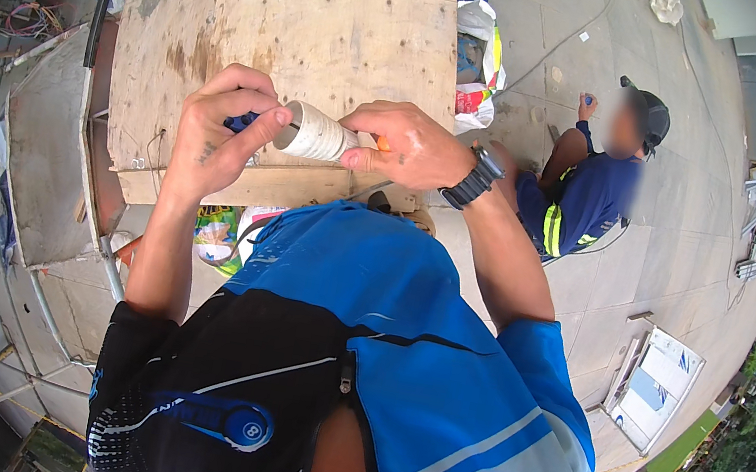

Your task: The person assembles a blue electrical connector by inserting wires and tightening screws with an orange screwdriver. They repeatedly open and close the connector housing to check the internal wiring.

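Observation:
A white, ribbed, hollow cylinder (317,134), narrower toward its right end, is held in front of my chest, over the near edge of the plywood table (308,1). My right hand (409,146) grips its narrow end, thumb below and fingers above. A small orange piece (382,143) shows between those fingers. My left hand (224,133) is closed at the wide, open end, with the thumb against its rim. A small dark blue object (239,122) is pinched in the left fingers; its kind is hidden.
Another person (591,173) in dark blue with yellow bands crouches on the concrete floor to the right. A plastic bag (473,101) stands beside the table. Further right lies a white framed panel (656,391). At the left are a metal frame (105,264) and coiled wires (31,21).

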### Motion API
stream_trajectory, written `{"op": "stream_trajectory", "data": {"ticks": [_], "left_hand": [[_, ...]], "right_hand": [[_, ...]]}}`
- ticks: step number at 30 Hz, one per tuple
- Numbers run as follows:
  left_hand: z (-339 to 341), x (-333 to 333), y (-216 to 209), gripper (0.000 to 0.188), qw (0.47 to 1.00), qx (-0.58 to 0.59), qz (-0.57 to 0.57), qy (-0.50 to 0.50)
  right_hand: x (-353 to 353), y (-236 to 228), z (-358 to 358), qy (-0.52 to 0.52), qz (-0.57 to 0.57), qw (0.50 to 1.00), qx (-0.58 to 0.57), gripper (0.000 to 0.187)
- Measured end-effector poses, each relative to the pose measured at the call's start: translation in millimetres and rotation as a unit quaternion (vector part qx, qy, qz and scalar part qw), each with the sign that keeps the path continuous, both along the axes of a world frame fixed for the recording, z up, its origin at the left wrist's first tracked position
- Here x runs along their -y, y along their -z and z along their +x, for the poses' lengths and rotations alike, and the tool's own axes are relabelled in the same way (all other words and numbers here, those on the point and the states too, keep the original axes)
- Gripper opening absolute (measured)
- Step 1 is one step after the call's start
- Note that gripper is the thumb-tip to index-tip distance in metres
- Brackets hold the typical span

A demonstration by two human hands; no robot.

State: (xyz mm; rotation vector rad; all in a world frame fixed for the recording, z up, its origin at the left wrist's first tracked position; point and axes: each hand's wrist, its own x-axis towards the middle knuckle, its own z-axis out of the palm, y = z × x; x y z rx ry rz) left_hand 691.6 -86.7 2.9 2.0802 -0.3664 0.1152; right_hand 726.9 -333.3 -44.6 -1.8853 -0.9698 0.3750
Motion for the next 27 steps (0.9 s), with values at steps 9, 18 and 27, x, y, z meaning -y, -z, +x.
{"op": "stream_trajectory", "data": {"ticks": [9,18,27], "left_hand": [[8.1,17.3,-5.0,0.006,0.999,0.043,-0.002,-0.003],[13.1,21.3,12.5,0.008,0.998,0.004,-0.026,-0.048],[18.2,8.0,38.9,0.014,0.989,-0.092,-0.078,-0.089]], "right_hand": [[-11.5,-19.8,3.4,0.057,0.024,0.998,-0.008,0.053],[8.5,-8.2,0.3,0.026,-0.117,0.99,0.077,0.051],[37.6,56.0,-1.2,0.042,-0.173,0.984,-0.01,0.058]]}}
